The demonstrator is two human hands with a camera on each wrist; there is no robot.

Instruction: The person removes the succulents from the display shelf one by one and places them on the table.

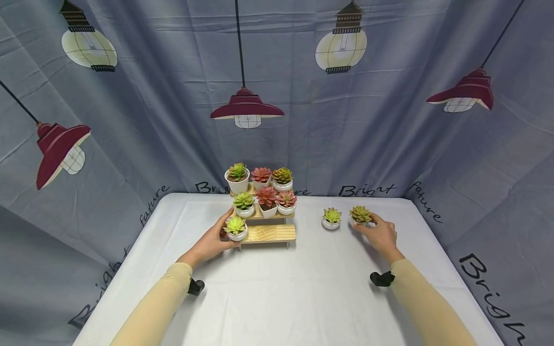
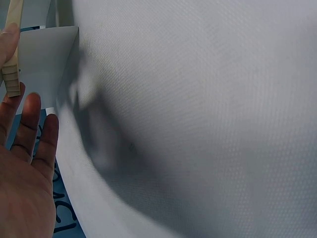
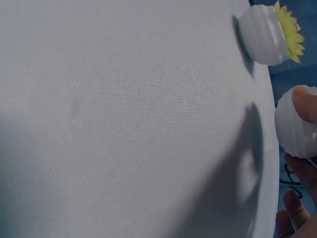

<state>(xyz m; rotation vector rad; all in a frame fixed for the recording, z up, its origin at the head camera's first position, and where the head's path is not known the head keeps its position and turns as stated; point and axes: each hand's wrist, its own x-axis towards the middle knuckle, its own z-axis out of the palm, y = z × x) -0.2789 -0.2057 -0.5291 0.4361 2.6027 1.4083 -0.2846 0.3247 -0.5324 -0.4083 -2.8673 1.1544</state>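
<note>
Head view: left hand [image 1: 215,241] cups a green plant pot [image 1: 236,228] at the left end of the wooden stand's [image 1: 270,233] bottom step, near the counter's [image 1: 277,288] far edge; right hand [image 1: 381,234] pinches another pot [image 1: 360,216] standing on the counter right of the stand. Left wrist view: fingers [image 2: 29,129] look spread beside the stand, so this grip seems loose, pot likely just set. Right wrist view: fingertips [image 3: 307,101] on that white pot [image 3: 293,130]; next it wants lifting to the free step.

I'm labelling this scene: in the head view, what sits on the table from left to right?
Left hand → wooden stepped stand with potted succulents → lone green succulent pot → olive succulent pot → right hand.
</note>
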